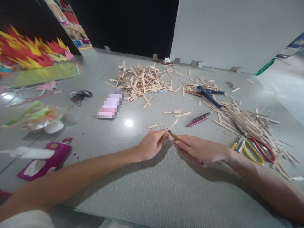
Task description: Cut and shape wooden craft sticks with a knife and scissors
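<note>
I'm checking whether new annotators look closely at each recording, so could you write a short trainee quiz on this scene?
1. What colour is the small tool in the right hand?
(a) red
(b) yellow
(c) blue

2. True or false: the keys lie to the left of the heaped sticks, as the camera sees them.

3. Fill in the blank: the left hand pinches a thin wooden ____.

Key: 1 b; 2 true; 3 stick.
</note>
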